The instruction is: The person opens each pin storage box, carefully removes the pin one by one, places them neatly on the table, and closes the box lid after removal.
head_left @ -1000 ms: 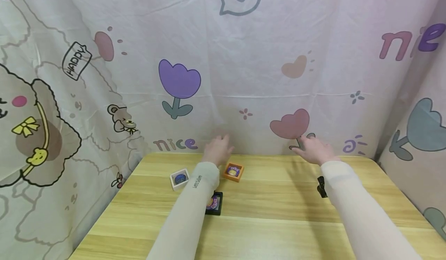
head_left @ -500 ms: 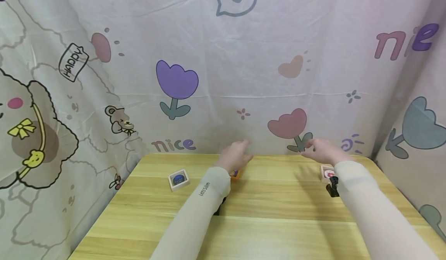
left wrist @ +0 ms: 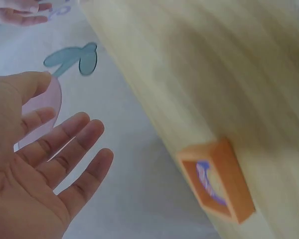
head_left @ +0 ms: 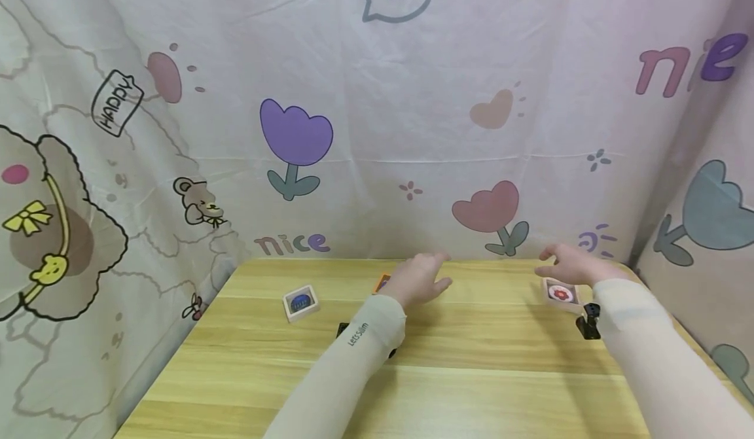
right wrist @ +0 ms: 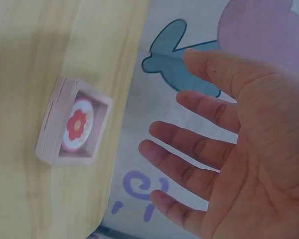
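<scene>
My left hand (head_left: 415,279) hovers over the back of the table, its fingers spread and holding nothing. Beside it a small orange box (left wrist: 229,181) with a purple and yellow badge inside is partly covered by the hand in the head view. At the back right, my right hand (head_left: 573,265) is raised with loose, parted fingers and grips nothing. Just below that hand lies a pale pink box (right wrist: 52,124) containing a round white badge with a red flower (right wrist: 77,123). The left sleeve hides most of a black box (head_left: 343,328).
A white box (head_left: 288,309) with a blue badge (head_left: 301,302) lies on the left of the wooden table (head_left: 235,367). A printed cloth (head_left: 383,118) hangs behind the table and at both sides. A black wrist camera (head_left: 589,326) shows at the right sleeve.
Both hands have moved rightward. The pink box has come into sight from behind the right arm, while the left arm now covers more of the black box. The boxes appear to stay put.
</scene>
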Action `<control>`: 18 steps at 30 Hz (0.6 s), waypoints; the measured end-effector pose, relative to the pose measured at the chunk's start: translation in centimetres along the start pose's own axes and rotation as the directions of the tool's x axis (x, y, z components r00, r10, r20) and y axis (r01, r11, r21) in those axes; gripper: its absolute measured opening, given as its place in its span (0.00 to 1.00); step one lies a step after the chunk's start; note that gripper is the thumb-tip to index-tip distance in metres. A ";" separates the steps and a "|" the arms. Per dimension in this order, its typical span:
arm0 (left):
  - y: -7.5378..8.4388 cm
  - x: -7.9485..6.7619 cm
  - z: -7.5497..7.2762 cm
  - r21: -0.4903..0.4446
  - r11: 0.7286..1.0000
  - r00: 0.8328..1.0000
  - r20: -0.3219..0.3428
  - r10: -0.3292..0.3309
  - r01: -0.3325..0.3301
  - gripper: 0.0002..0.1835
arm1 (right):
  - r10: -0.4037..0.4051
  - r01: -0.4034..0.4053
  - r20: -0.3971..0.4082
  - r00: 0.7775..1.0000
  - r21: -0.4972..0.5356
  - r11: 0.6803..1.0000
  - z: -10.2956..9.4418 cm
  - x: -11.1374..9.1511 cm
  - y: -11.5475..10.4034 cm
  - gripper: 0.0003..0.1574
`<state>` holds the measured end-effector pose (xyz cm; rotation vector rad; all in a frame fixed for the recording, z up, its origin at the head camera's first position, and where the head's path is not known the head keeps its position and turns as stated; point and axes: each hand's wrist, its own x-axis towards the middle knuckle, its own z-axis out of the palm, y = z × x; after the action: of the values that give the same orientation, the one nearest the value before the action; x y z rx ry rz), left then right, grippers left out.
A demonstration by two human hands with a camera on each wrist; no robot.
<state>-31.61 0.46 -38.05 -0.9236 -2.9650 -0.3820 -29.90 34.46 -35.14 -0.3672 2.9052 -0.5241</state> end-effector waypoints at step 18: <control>4.1 0.3 4.5 0.026 0.998 0.996 0.077 0.052 -0.054 0.27 | 0.177 -0.167 0.059 0.983 -0.138 0.976 1.0 -0.9 2.5 0.54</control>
<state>-29.32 4.97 -41.41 -1.0342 -2.9986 -0.3095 -29.31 36.66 -36.85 -0.1449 2.8749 -0.2870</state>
